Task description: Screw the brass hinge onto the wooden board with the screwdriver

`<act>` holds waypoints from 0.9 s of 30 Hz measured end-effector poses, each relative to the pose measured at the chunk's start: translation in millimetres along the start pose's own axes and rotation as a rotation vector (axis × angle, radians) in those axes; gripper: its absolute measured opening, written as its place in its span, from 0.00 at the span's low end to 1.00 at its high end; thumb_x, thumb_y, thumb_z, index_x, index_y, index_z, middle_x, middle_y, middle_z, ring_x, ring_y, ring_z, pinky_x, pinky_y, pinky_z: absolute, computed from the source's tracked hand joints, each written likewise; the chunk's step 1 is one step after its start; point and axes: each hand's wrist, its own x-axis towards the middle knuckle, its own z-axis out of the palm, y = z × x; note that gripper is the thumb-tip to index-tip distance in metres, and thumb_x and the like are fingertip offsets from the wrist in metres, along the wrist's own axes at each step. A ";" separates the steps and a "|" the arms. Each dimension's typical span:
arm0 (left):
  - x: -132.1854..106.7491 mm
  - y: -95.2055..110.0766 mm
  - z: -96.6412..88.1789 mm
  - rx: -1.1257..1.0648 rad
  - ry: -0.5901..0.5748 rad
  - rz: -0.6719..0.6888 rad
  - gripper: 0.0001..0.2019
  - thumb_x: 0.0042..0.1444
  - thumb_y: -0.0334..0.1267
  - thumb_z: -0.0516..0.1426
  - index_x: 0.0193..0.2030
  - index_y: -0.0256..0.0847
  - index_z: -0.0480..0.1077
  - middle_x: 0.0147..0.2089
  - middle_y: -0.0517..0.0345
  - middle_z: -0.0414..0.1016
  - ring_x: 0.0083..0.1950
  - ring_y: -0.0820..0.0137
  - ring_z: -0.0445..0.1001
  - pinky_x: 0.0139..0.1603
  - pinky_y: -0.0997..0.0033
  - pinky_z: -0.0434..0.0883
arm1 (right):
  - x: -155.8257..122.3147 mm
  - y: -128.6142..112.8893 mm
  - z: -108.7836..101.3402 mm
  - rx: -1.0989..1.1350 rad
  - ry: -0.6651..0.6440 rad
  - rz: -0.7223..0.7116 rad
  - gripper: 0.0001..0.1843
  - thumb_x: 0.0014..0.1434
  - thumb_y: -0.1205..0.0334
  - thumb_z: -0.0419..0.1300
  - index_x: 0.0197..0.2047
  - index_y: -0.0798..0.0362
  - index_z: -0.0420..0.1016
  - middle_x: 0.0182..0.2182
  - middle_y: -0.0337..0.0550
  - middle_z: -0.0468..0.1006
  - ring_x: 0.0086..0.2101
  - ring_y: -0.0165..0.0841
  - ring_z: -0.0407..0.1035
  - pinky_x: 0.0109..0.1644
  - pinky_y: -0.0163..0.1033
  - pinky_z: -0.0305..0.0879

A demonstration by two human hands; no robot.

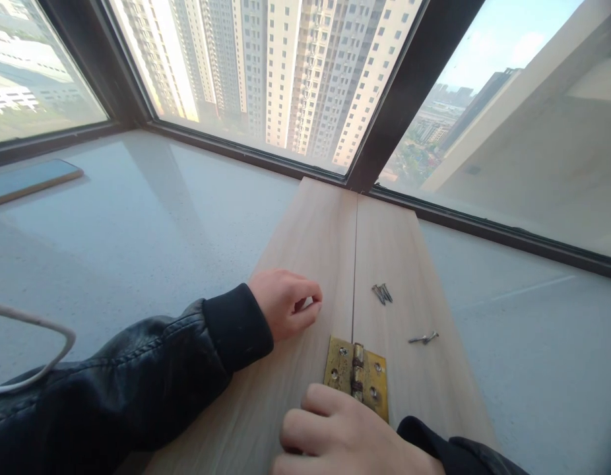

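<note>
My left hand (287, 305) rests over the left wooden board (280, 376), thumb and forefinger pinched together; anything between the fingertips is too small or hidden to make out. Fingers curled, my right hand (350, 435) is closed in front of a brass hinge (357, 359) and covers its near end. Whatever that hand grips, if anything, is out of sight. The hinge lies opened flat across the seam between the left board and the right board (385, 244), and screw heads show in its holes. On the right board lie loose screws (382, 293), with more screws (424, 338) nearer its edge.
Both boards lie on a pale speckled sill (211, 218), reaching to the dark window frame (246, 153). At the far left sits a phone-like flat slab (33, 179). A white cable (63, 330) loops beside my left sleeve. Tall buildings stand beyond the glass.
</note>
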 end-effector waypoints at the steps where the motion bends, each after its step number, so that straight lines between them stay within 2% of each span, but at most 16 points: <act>1: 0.1 0.0 0.1 0.001 0.002 -0.001 0.07 0.49 0.34 0.52 0.29 0.39 0.72 0.19 0.64 0.65 0.21 0.78 0.58 0.25 0.76 0.56 | 0.3 -0.4 -2.9 0.007 0.025 0.016 0.15 0.64 0.58 0.51 0.29 0.56 0.57 0.24 0.37 0.60 0.25 0.26 0.49 0.31 0.35 0.47; 6: 0.0 -0.2 0.8 0.003 0.009 -0.004 0.07 0.50 0.34 0.53 0.29 0.39 0.72 0.19 0.64 0.65 0.21 0.78 0.57 0.24 0.76 0.55 | -1.8 -2.6 -10.8 0.068 0.110 0.103 0.25 0.69 0.52 0.39 0.26 0.57 0.60 0.23 0.40 0.58 0.25 0.27 0.49 0.31 0.35 0.45; 9: -0.4 -0.2 1.1 0.005 0.007 0.003 0.07 0.49 0.34 0.53 0.29 0.38 0.72 0.19 0.64 0.65 0.21 0.78 0.57 0.25 0.76 0.55 | -2.8 -1.0 -11.9 0.103 0.135 0.084 0.32 0.70 0.52 0.30 0.26 0.57 0.64 0.22 0.41 0.59 0.27 0.28 0.51 0.32 0.36 0.43; 11: -0.8 -0.3 1.3 0.003 0.007 0.009 0.07 0.50 0.34 0.52 0.29 0.38 0.72 0.19 0.64 0.65 0.20 0.78 0.57 0.24 0.77 0.55 | -2.5 1.1 -12.5 0.105 0.135 0.045 0.34 0.70 0.53 0.28 0.25 0.57 0.65 0.22 0.41 0.60 0.27 0.29 0.51 0.32 0.37 0.41; 15: -0.7 -1.1 1.8 0.005 0.015 0.020 0.07 0.50 0.35 0.52 0.29 0.39 0.71 0.19 0.64 0.64 0.21 0.78 0.57 0.24 0.77 0.55 | 0.2 1.8 -18.4 0.078 0.163 0.016 0.32 0.70 0.56 0.31 0.24 0.57 0.66 0.23 0.40 0.62 0.28 0.29 0.50 0.32 0.37 0.40; 21: -2.7 0.2 -0.9 0.020 0.029 0.023 0.08 0.50 0.35 0.52 0.30 0.38 0.72 0.18 0.64 0.64 0.20 0.79 0.57 0.24 0.77 0.56 | -1.4 -7.4 -37.5 0.048 0.153 0.079 0.21 0.67 0.61 0.45 0.24 0.60 0.65 0.24 0.41 0.63 0.29 0.29 0.53 0.34 0.37 0.45; 27: -29.7 -0.9 -12.0 -0.012 0.058 0.059 0.08 0.50 0.34 0.53 0.32 0.37 0.72 0.20 0.63 0.65 0.22 0.78 0.60 0.27 0.76 0.60 | -11.0 -20.4 -53.0 0.157 0.146 0.123 0.14 0.63 0.65 0.49 0.28 0.60 0.68 0.26 0.43 0.64 0.30 0.28 0.54 0.36 0.37 0.50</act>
